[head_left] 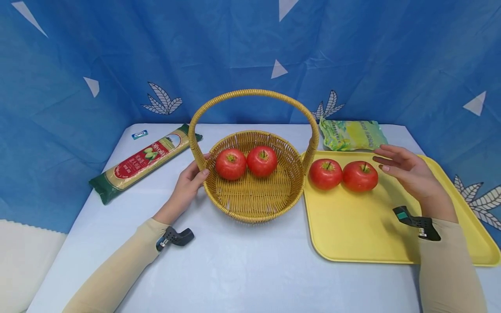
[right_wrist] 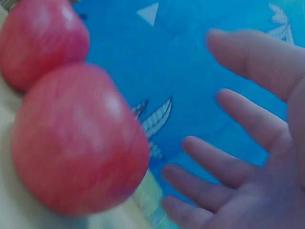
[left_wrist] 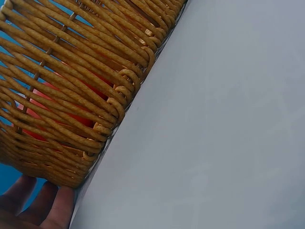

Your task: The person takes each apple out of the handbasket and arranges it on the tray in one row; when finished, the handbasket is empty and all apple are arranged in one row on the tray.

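Observation:
A wicker basket (head_left: 250,206) with a tall arched handle stands mid-table, two red apples (head_left: 231,164) side by side inside it. My left hand (head_left: 187,182) holds the basket's left side by the handle's foot, thumb at the rim; fingers (left_wrist: 57,205) touch the weave in the left wrist view. Two more apples (head_left: 360,176) sit together on the yellow tray (head_left: 352,230), at its back left. Just right of the nearer apple (right_wrist: 81,143), my right hand (head_left: 415,176) hovers over the tray with fingers spread, apart from the fruit and holding nothing.
Left of the basket lies a long pack of spaghetti (head_left: 141,161), with a small blue-green packet (head_left: 139,134) behind it. A green and yellow bag (head_left: 352,134) lies at the tray's back edge. A blue curtain (head_left: 235,52) hangs behind the white table (head_left: 250,269).

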`<state>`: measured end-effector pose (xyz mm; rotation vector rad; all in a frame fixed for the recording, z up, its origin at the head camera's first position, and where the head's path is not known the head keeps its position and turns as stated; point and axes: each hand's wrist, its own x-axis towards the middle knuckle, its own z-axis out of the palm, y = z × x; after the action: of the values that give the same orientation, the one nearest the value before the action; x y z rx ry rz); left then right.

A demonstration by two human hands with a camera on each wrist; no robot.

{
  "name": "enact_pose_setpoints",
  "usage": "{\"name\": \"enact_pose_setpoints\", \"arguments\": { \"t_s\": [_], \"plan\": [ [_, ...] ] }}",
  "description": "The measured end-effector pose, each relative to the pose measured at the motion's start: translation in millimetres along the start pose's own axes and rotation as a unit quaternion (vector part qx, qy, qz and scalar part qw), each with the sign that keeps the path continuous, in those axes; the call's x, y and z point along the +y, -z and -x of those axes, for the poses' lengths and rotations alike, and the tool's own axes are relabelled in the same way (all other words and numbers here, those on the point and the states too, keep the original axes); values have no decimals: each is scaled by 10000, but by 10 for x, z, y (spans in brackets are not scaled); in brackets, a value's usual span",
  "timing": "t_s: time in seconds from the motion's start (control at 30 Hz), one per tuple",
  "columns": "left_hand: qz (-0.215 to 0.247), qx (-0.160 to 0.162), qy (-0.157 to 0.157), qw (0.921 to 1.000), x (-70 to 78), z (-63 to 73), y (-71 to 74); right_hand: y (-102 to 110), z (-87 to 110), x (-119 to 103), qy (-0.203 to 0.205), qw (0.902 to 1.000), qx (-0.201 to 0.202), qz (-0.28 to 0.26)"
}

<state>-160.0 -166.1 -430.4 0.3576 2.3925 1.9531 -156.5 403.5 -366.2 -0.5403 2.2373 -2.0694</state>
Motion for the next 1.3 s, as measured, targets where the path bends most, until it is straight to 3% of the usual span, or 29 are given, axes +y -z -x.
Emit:
{"name": "enact_pose_setpoints", "arguments": {
  "t_s": [0.2, 0.43, 0.63, 0.87, 1.13, 1.3],
  "plan": [
    [0, 5, 2, 10000, 1, -3, 2, -240, -21, -230, 962, 9919, 637, -529],
    [31, 4, 51, 10000, -6, -18, -1, -549, 6, -444, 878, 9920, 878, 208],
    [17, 20, 102, 9999, -14, -24, 2, -763, -14, -516, 950, 9924, 307, 719],
    [13, 9, 95, 10000, -2, -26, 2, -1093, -61, -530, 1164, 9887, -606, 727],
    [88, -6, 141, 9999, 2, -28, -1, -1414, -202, -539, 948, 9703, -1291, 1814],
    [67, 0, 128, 9999, 6, -23, 1, -1603, -313, -565, 673, 9584, -1668, 2215]
  ]
}}
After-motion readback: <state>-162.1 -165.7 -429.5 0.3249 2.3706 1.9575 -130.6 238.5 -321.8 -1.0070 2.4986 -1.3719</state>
